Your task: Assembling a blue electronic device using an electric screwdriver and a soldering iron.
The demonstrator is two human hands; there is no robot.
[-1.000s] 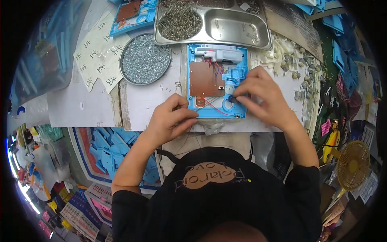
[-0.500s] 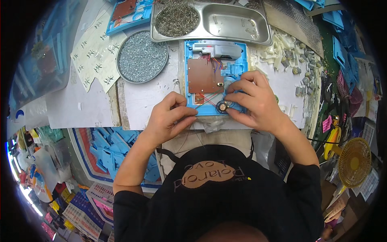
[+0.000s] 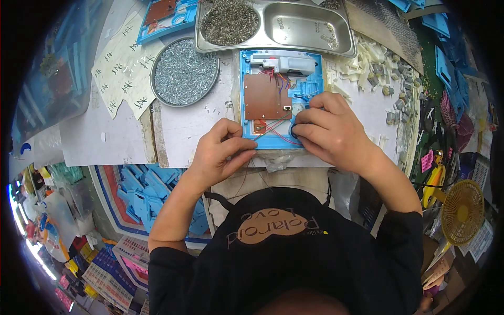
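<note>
Head view: your left hand (image 3: 218, 155) rests at the lower left corner of the open blue plastic housing (image 3: 281, 100), fingers curled and pinched together on thin red wires (image 3: 273, 134) that run from the housing's lower edge. Your right hand (image 3: 328, 131) lies over the housing's lower right corner, at three o'clock from the left hand, its fingertips pressed together around a small round black part (image 3: 295, 129) set in the housing. The housing lies flat on the white paper-covered bench (image 3: 105, 136), straight ahead of your chest. Inside it sit a brown rectangular circuit board (image 3: 265, 97) and, at twelve o'clock from the board, a grey-white plastic block (image 3: 286, 63). At ten o'clock from the housing stands a round metal dish of silver screws (image 3: 184, 71). At twelve o'clock lies a divided steel tray (image 3: 294, 26) holding more small metal parts. At four o'clock, well apart, stands a small yellow fan (image 3: 462, 212).
</note>
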